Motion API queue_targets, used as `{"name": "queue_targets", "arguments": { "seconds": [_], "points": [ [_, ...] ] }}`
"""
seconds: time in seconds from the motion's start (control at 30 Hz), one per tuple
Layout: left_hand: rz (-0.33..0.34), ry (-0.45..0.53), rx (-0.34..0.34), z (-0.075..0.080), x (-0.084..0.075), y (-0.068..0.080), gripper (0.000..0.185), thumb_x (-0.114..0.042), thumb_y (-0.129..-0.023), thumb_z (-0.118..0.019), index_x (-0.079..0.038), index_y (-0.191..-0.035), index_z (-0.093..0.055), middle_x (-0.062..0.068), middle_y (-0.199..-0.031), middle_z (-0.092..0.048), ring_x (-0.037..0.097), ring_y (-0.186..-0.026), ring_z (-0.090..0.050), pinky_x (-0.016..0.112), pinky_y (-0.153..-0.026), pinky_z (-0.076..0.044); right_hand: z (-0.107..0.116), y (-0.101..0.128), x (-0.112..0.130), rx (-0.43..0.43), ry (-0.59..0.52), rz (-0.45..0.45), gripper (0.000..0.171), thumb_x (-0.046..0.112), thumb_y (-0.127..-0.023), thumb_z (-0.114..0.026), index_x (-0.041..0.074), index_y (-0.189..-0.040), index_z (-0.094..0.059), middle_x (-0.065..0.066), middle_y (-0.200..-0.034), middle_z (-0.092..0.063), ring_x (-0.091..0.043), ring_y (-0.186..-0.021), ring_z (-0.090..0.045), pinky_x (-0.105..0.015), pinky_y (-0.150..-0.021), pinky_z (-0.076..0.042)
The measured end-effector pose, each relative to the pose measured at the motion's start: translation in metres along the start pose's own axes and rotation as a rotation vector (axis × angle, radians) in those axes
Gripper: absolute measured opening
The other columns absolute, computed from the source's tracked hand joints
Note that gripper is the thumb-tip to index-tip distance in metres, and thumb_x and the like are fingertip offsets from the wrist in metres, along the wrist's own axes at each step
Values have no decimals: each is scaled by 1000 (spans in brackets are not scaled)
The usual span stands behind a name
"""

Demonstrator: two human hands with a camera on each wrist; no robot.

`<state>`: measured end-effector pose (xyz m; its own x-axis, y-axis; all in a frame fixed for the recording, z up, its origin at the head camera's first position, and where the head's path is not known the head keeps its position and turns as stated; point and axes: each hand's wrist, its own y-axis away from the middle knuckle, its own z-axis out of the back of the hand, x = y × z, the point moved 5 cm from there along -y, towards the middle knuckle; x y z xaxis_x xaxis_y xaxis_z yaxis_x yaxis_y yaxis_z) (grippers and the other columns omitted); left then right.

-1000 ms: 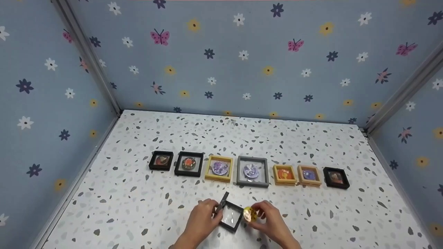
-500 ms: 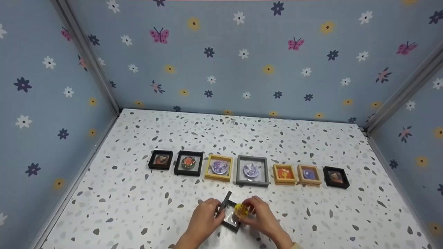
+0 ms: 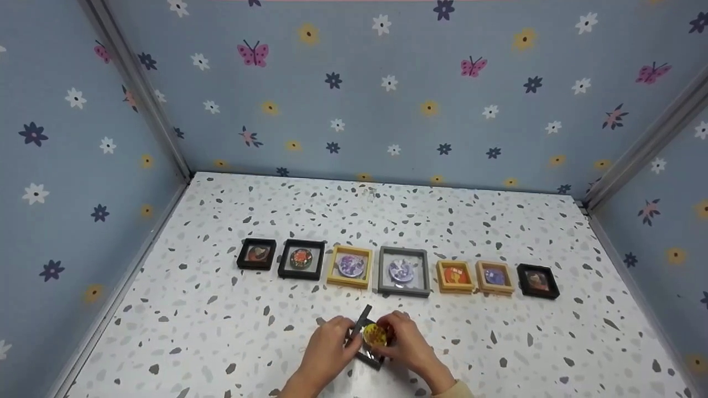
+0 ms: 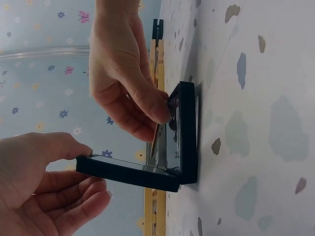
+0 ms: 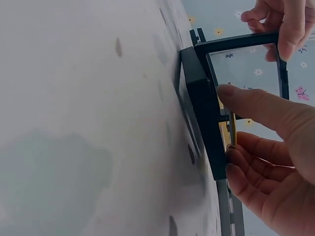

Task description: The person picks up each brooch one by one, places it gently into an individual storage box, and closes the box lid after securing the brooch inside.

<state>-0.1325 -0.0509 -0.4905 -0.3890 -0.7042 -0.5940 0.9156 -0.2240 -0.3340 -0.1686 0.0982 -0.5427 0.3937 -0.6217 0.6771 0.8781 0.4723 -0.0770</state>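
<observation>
- Fingers (image 5: 256, 105) of your right hand (image 3: 406, 345) pinch the yellow round badge (image 3: 374, 334) by its thin edge, thumb on one side and the other fingers curled under it, so its face stays free as it lies over the base of the open black display case (image 3: 369, 342).
- Your left hand (image 3: 326, 348) holds the lid (image 4: 128, 169) of this case with thumb on top and fingers curled below, and keeps it raised about square to the base; this leaves room for the badge between the two halves.
- Base of the case (image 4: 187, 132) lies flat on the speckled white counter (image 3: 221, 326), near the front edge and just before the row of cases.
- Both halves are square frames of matte black plastic, with a thin clear film (image 5: 246, 66) inside; the film shines and you can see the wallpaper through it.
- Behind, seven closed cases stand in one line: black, yellow wood-coloured and one bigger grey case (image 3: 404, 272), each with a round item inside.
- Counter looks smooth and hard, with grey chips like terrazzo; the blue walls (image 3: 354, 99) carry flowers and butterflies.
</observation>
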Motion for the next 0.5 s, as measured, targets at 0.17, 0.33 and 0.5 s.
{"name": "queue_targets", "arguments": {
  "seconds": [0.17,0.33,0.5],
  "points": [
    [-11,2,-19,-1,0,1,9,-9,-74,-66,-5,-72,-59,0,-70,-57,9,-59,-52,22,-51,-44,-3,-1,-1,-15,8,30,36,22,-66,-77,3,-91,-59,2,-82,-51,-10,-72,-48,-21,-61,-44],
    [-24,1,-30,-1,0,1,9,-8,-74,-67,-4,-72,-59,2,-71,-58,10,-59,-53,22,-52,-44,-5,-3,-1,-12,11,35,36,22,-66,-77,3,-90,-59,2,-81,-50,-8,-69,-48,-20,-59,-44],
    [-11,14,-2,-1,1,0,8,-7,-74,-66,-4,-73,-59,1,-70,-57,9,-58,-52,21,-50,-43,-7,-3,-1,15,-12,11,36,20,-64,-78,4,-90,-59,4,-78,-47,-5,-65,-45,-18,-56,-43]
  ]
}}
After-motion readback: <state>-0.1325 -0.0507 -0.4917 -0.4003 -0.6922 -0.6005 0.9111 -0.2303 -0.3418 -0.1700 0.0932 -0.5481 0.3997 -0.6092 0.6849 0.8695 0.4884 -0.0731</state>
